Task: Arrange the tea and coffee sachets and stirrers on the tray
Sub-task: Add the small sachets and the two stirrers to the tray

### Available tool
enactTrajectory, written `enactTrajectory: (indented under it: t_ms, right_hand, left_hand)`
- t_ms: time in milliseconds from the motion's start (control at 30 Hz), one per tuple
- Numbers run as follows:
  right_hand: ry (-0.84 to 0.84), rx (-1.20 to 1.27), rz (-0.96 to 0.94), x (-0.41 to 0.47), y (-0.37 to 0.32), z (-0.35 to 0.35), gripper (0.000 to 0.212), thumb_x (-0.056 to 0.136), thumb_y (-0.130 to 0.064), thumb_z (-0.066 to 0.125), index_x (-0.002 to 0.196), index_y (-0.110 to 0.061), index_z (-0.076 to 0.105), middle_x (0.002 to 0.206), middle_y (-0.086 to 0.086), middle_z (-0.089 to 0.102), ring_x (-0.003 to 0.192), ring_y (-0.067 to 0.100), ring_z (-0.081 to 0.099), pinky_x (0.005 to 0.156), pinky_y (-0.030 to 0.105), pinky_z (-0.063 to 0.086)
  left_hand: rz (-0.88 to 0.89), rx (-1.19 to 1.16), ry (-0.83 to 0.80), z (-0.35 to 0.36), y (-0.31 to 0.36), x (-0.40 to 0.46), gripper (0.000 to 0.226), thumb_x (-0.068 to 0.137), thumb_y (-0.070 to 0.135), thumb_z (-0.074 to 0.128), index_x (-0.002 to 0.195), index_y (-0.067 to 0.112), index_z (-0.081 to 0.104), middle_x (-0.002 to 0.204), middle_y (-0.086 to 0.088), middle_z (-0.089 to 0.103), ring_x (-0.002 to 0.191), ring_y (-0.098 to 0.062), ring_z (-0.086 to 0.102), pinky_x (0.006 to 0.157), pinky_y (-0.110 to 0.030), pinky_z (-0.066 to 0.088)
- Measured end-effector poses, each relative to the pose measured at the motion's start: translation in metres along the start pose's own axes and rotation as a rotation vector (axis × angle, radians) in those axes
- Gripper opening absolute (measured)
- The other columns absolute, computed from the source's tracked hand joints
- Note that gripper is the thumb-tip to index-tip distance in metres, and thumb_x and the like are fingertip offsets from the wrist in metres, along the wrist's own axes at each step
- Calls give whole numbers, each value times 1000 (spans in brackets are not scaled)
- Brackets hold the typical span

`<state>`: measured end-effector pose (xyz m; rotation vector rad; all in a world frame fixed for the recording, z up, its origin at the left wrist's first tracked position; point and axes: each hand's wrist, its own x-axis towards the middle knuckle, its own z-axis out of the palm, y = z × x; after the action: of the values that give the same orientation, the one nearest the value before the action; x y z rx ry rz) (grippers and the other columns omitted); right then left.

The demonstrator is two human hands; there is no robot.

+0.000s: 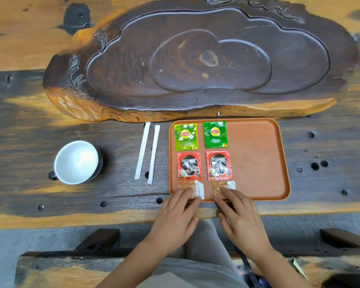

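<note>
An orange tray [256,154] lies on the wooden table. On its left half sit two green Lipton tea sachets [185,137] [215,134] and, below them, two red Nescafe sachets [189,166] [219,165]. Along the tray's near edge lie two brown sachets [192,188] [222,187]. The fingertips of my left hand [179,213] press on the left brown sachet, those of my right hand [239,215] on the right one. Two white wrapped stirrers [142,150] [153,154] rest on the table left of the tray.
A white cup [77,162] with a dark handle stands to the left of the stirrers. A large carved dark wooden tea board [195,100] fills the table behind the tray. A bench edge [50,265] is below, near my lap.
</note>
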<state>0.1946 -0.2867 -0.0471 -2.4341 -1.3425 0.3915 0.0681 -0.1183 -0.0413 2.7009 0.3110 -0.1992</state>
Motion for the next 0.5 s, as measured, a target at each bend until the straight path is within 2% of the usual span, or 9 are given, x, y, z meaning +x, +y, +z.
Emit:
enactTrajectory:
  t_ms: [200,333,400,500]
  right_hand:
    - [-2,-3,10,2,-2,-5,35,85,-22,50,116,-15,64,121,12,60,112,28,49,94,40,38]
    - [69,50,35,16,-16,-18,31,85,-22,49,111,-14,64,112,10,62,107,28,51,90,38,39]
    - [101,74,11,34,-28,-22,30,84,-21,50,110,-14,64,110,10,62,105,27,51,88,38,40]
    - [119,79,-37,75,-53,-19,33,82,-18,52,112,-13,63,114,12,61,107,29,51,88,41,43]
  left_hand:
    - [2,-24,6,-2,1,-1,46,81,37,48,124,20,53,130,-7,54,124,-20,35,100,-40,40]
    - [-21,-206,121,-22,-6,-4,40,85,27,52,124,19,53,131,-4,51,120,-18,43,97,-35,42]
    - [-112,-248,247,-38,-21,-2,37,85,23,51,120,14,56,125,-7,55,115,-18,47,95,-31,40]
    - [-347,-209,378,-58,-52,6,36,86,26,44,115,11,58,121,-10,57,112,-19,47,93,-30,37]
